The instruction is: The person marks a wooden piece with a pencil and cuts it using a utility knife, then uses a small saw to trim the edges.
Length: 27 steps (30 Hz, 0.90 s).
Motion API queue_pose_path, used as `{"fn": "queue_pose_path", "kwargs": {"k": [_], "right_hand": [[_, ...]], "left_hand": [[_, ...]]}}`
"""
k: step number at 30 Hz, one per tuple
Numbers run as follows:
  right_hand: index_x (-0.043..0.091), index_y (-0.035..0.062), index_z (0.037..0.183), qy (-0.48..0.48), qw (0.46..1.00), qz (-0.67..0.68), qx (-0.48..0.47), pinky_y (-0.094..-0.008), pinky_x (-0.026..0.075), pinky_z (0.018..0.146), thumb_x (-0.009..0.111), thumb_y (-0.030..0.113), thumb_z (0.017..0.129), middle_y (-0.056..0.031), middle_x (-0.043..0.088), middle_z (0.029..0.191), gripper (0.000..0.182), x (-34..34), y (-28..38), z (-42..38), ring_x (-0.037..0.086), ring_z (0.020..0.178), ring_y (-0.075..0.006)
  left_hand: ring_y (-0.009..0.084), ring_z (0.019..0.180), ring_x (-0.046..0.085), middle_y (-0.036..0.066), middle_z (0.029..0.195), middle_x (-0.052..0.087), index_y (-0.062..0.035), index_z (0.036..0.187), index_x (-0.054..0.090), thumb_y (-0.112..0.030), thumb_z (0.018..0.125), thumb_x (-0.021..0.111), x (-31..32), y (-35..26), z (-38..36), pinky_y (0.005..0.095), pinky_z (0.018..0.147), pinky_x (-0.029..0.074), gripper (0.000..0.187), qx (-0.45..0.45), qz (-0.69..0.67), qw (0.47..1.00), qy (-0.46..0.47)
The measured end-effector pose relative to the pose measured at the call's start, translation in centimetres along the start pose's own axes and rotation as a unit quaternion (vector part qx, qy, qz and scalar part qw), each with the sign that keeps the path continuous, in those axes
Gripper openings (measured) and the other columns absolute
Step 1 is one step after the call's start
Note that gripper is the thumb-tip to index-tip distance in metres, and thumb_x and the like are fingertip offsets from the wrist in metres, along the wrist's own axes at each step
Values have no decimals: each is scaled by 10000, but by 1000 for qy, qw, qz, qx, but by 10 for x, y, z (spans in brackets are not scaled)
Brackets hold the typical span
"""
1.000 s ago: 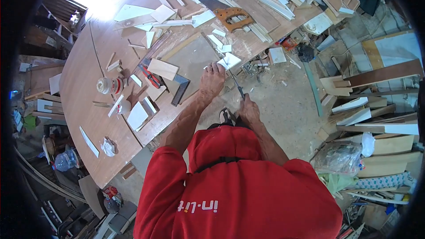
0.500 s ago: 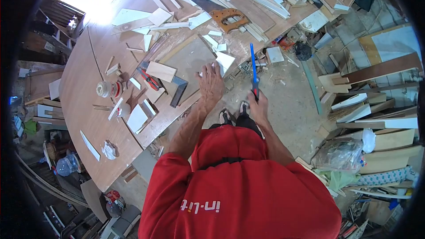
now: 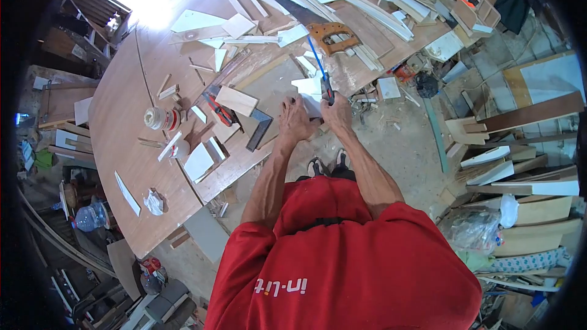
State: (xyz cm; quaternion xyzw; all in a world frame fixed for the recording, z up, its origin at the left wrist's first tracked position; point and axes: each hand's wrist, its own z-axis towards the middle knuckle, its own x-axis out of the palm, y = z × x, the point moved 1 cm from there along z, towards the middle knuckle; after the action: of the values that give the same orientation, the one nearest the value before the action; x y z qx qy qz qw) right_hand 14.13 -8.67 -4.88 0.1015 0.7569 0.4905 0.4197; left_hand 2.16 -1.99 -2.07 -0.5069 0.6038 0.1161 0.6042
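Right hand (image 3: 337, 112) is gripping the blue-bladed saw (image 3: 320, 67), which we are bringing back down from its raised swing onto the white offcut (image 3: 307, 87) at the table (image 3: 122, 116) edge; left hand (image 3: 296, 120) is pressing flat beside it, readying another cut.

Small saw on white offcut, worktop edge.
My right hand (image 3: 335, 112) grips the blue-bladed saw (image 3: 319, 67) by its dark handle, blade angled up and away over the worktop (image 3: 122, 110). My left hand (image 3: 295, 121) presses the white offcut (image 3: 307, 88) flat at the edge.
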Motion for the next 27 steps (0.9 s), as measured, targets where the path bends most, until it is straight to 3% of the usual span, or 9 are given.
{"fn": "queue_pose_path", "kwargs": {"k": [2, 5, 7, 11, 13, 16, 20, 22, 27], "right_hand": [[657, 32, 947, -4, 999, -24, -28, -410, 503, 767, 629, 174, 813, -180, 681, 854, 198, -2, -1, 15, 668, 842, -341], [657, 40, 943, 30, 994, -96, -48, -449, 504, 774, 649, 188, 820, -206, 678, 858, 192, -3, 3, 28, 662, 865, -360], [656, 37, 943, 72, 993, -68, -64, -460, 496, 765, 649, 216, 831, -225, 668, 881, 211, -10, 13, 30, 656, 864, -381], [646, 22, 930, 28, 993, -53, -106, -463, 487, 754, 618, 245, 850, -237, 657, 871, 239, -3, -5, 33, 645, 849, -402], [640, 16, 921, 32, 997, -61, -25, -463, 483, 747, 589, 255, 862, -235, 652, 840, 252, -13, -5, 27, 637, 828, -408], [626, -21, 924, 64, 992, -107, 0, -447, 482, 743, 586, 232, 839, -251, 641, 854, 270, -29, -6, 21, 624, 838, -413], [628, -14, 938, 45, 992, -100, -57, -436, 483, 738, 565, 245, 848, -228, 653, 845, 281, -28, -13, 38, 631, 815, -387], [635, 0, 974, 104, 991, -29, -84, -428, 482, 741, 555, 265, 851, -202, 663, 839, 303, -22, -8, 52, 640, 811, -361], [644, 25, 1011, 172, 982, -49, -54, -417, 483, 737, 558, 285, 855, -184, 666, 831, 315, 4, 12, 88, 641, 810, -339]], "left_hand": [[432, 1245, 355, 245, 1316, 372, 33, 1403, 313, -378, 646, 768, -8, 3, 4, 635, 944, 346, 974, -5, -20, 999, 31], [430, 1384, 218, 236, 1468, 269, -20, 1418, 334, -402, 642, 776, -3, 12, 11, 647, 1036, 270, 972, 48, 38, 998, -32], [423, 1414, 175, 232, 1517, 207, -12, 1432, 309, -511, 630, 784, -1, 16, 16, 665, 1050, 230, 1057, 69, 42, 996, -33], [375, 1440, 140, 199, 1532, 199, -27, 1437, 306, -422, 650, 769, 2, 19, 16, 665, 1073, 197, 995, 64, 58, 996, -23], [370, 1441, 144, 192, 1536, 198, -14, 1412, 330, -413, 644, 771, 3, 20, 17, 674, 1067, 197, 971, 73, 70, 994, -40], [365, 1442, 149, 207, 1526, 209, 1, 1351, 380, -398, 637, 771, -3, 22, 19, 689, 1049, 201, 906, 92, 79, 992, -23], [369, 1424, 195, 226, 1490, 256, 8, 1285, 418, -449, 624, 788, -15, 24, 20, 698, 1030, 200, 885, 87, 87, 992, 6], [337, 1323, 339, 174, 1412, 353, -11, 1253, 434, -529, 568, 829, -16, 24, 17, 598, 973, 296, 945, 101, 90, 990, -41], [324, 1252, 394, 159, 1337, 405, -16, 1232, 454, -558, 557, 824, -20, 27, 10, 553, 959, 292, 941, 100, 85, 990, -49]]}}
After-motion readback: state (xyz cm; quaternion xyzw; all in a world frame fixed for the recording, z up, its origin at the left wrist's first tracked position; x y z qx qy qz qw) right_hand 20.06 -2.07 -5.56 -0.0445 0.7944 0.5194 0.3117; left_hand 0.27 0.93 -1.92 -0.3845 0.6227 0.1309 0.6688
